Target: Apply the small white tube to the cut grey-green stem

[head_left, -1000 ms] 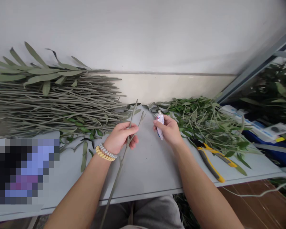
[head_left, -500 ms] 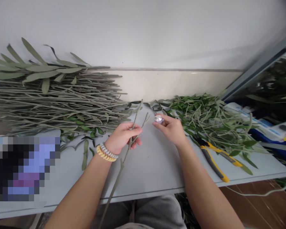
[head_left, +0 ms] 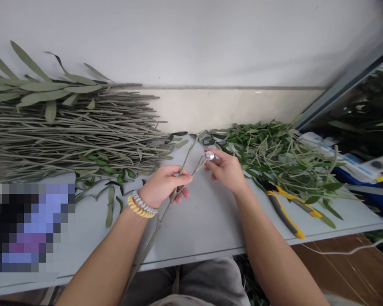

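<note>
Two hands at our desk (head_left: 207, 225): the left hand (head_left: 164, 185) grips a stem (head_left: 153, 229) steady, the right hand (head_left: 226, 172) pinches a small tube (head_left: 210, 156) beside it.

On the smooth, matt grey tabletop (head_left: 210, 223), the branch (head_left: 187, 158) looked dull and slightly rough, the small cap (head_left: 210, 156) glossy metal, and the pruner handles (head_left: 282, 214) shiny plastic.

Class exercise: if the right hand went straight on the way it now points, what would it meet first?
The right hand would first meet the side twig of the branch in the left hand; the shiny tube tip it pinches looks almost at that twig, though depth is unclear.
</note>
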Motion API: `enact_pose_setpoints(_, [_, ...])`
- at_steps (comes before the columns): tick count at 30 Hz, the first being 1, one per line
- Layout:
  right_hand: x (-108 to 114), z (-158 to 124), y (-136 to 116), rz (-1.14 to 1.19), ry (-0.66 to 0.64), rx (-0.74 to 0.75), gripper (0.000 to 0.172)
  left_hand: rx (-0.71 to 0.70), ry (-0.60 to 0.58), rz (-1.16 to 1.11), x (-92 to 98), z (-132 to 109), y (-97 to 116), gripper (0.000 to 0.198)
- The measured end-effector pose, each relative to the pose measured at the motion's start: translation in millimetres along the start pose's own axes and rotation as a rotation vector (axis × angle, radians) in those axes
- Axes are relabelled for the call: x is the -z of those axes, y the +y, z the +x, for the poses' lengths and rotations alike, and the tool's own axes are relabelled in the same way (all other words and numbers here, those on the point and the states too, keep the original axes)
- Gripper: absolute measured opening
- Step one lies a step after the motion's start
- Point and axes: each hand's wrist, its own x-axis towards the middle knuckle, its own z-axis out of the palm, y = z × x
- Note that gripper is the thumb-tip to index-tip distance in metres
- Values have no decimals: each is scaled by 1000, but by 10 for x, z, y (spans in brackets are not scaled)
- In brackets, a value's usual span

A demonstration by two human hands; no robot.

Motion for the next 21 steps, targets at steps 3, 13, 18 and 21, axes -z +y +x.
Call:
enact_pose_setpoints(3, [-5, 0, 10, 21, -5, 13, 36, 0, 11, 7, 7, 7, -6, 16])
enact_pose_setpoints(13, [-12, -5, 8, 13, -6, 46, 34, 5, 12, 22, 15, 12, -18, 17])
enact_pose_setpoints(18, [-9, -13, -12, -15, -20, 52, 34, 2, 19, 40, 12, 7, -21, 17])
enact_pose_setpoints(21, [-12, -11, -10, -16, -21, 56, 33, -3, 19, 53, 14, 6, -27, 18])
